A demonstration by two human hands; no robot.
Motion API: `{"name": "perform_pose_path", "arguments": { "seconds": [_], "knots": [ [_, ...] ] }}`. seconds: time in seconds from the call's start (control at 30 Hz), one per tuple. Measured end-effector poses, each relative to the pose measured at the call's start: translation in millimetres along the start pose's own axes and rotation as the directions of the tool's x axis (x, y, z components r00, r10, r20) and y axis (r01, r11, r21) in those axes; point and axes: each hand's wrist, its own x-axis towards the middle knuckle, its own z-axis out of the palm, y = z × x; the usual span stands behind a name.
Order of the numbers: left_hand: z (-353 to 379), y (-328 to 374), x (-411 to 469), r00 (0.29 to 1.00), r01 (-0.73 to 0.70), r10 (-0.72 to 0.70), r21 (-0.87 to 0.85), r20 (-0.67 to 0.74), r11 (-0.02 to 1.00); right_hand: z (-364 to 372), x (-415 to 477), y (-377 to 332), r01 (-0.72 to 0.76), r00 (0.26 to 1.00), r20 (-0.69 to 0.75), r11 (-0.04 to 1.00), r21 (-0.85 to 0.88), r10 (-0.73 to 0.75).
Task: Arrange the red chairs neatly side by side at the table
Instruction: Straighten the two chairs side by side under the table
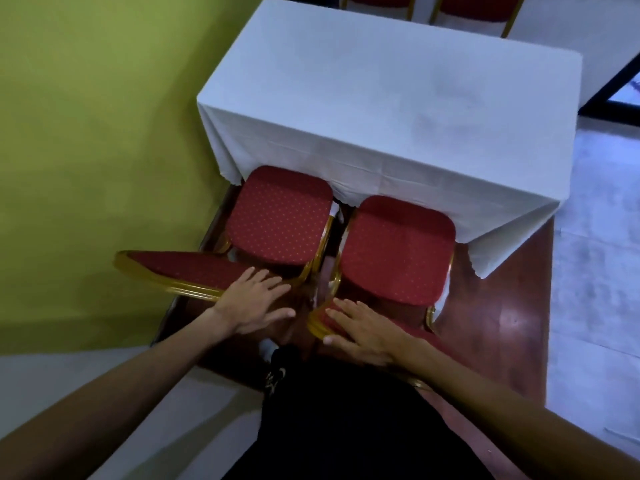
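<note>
Two red chairs with gold frames stand side by side against the near edge of a table draped in a white cloth (398,98). The left chair (277,216) has its seat partly under the cloth. The right chair (398,247) sits slightly nearer to me. My left hand (256,299) lies flat, fingers spread, on the right end of the left chair's backrest. My right hand (360,330) rests flat on the left end of the right chair's backrest. Neither hand curls around the frame.
A green wall (86,133) runs close along the left of the left chair. The chairs stand on a dark red wooden platform (502,323) beside a pale floor. Two more red chairs (474,8) stand beyond the table's far side.
</note>
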Motion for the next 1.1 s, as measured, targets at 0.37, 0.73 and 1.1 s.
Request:
{"name": "perform_pose_path", "arguments": {
  "seconds": [0.37,0.73,1.1],
  "knots": [
    [36,-228,-66,0.980,-0.050,0.071,-0.115,0.188,0.992,19,198,-182,-0.125,0.984,-0.108,0.978,0.166,0.144],
    [73,-293,-89,0.978,-0.210,0.191,-0.339,-0.088,0.917,26,247,-233,-0.277,0.923,-0.253,0.958,0.079,0.288],
    [89,-301,-93,0.966,-0.123,0.029,-0.360,-0.256,0.925,29,252,-252,-0.423,0.855,-0.344,0.906,-0.027,0.389]
  ]
}}
